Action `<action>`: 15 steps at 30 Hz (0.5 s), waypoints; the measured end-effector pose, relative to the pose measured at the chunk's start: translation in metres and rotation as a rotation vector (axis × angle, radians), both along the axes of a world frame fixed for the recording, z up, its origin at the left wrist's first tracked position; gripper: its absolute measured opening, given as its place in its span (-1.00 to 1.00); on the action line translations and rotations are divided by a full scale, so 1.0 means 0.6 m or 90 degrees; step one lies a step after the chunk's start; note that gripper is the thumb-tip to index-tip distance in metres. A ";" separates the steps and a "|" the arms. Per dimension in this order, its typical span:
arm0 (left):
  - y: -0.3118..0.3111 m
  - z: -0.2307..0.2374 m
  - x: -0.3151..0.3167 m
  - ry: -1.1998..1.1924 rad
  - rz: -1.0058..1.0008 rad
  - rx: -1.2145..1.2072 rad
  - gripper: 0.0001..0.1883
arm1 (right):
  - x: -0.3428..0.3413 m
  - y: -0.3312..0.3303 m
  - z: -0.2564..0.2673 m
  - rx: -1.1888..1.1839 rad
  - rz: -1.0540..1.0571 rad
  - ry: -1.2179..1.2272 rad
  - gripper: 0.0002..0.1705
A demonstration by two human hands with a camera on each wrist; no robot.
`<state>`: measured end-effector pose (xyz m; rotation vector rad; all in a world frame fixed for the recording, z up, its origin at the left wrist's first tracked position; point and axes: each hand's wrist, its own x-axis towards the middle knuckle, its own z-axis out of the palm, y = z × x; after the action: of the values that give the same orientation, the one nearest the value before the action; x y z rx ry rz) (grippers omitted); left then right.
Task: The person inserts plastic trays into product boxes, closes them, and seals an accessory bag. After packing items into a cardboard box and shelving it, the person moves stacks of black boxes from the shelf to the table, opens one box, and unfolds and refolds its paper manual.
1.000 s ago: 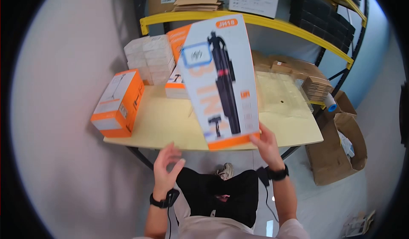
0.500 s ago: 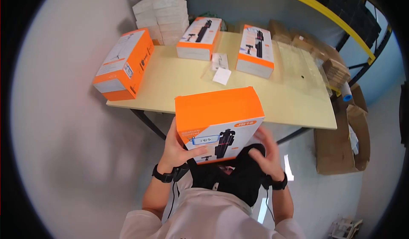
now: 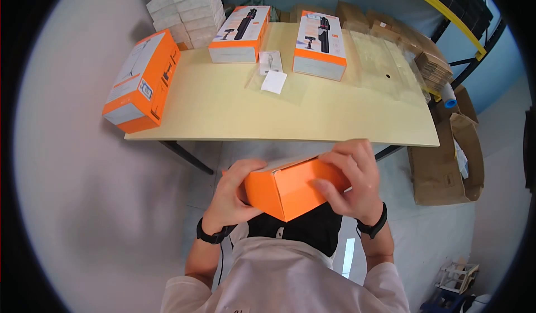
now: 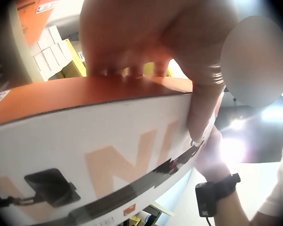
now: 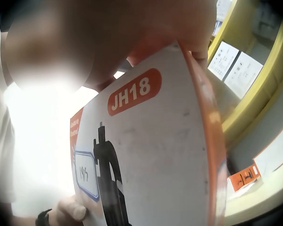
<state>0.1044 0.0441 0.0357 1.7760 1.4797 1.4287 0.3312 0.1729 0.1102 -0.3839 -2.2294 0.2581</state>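
Over the lap, in front of the table, both hands hold an orange and white cardboard tripod box [image 3: 262,197] with its orange end panel [image 3: 301,193] turned up. My left hand [image 3: 226,198] grips its left side; in the left wrist view, the fingers lie over the orange side and the thumb is on the white printed face [image 4: 118,155]. My right hand [image 3: 357,182] curls over the far edge of the orange end, its thumb on the panel. A dark slit shows along that far edge. The right wrist view shows the box's "JH18" label [image 5: 134,92] and a handwritten sticker [image 5: 86,175].
Three similar boxes lie on the table [image 3: 223,112]: left [image 3: 142,81], back [image 3: 240,36] and right [image 3: 319,45]. Between them are a white card [image 3: 274,82] and a leaflet [image 3: 271,60]. A plastic sheet [image 3: 379,64] covers the right side. An open carton [image 3: 438,173] stands on the floor.
The box, first raised in the right hand before the table, has come down over the lap and tipped. The left hand has taken hold of its side, and the right hand has moved onto its orange end.
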 end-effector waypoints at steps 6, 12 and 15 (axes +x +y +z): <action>0.008 0.007 -0.002 -0.009 -0.042 -0.038 -0.29 | -0.004 -0.006 -0.014 -0.103 0.069 -0.024 -0.49; 0.008 0.025 -0.010 0.168 -0.027 -0.034 -0.30 | -0.001 -0.009 -0.064 -0.144 0.049 -0.069 -0.40; 0.007 0.023 -0.001 0.140 -0.032 -0.057 -0.29 | 0.000 -0.008 -0.082 -0.144 0.040 -0.032 -0.39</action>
<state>0.1040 0.0486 0.0496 1.9506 1.5686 1.1543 0.3314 0.1679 0.0608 -0.4456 -2.2707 0.5424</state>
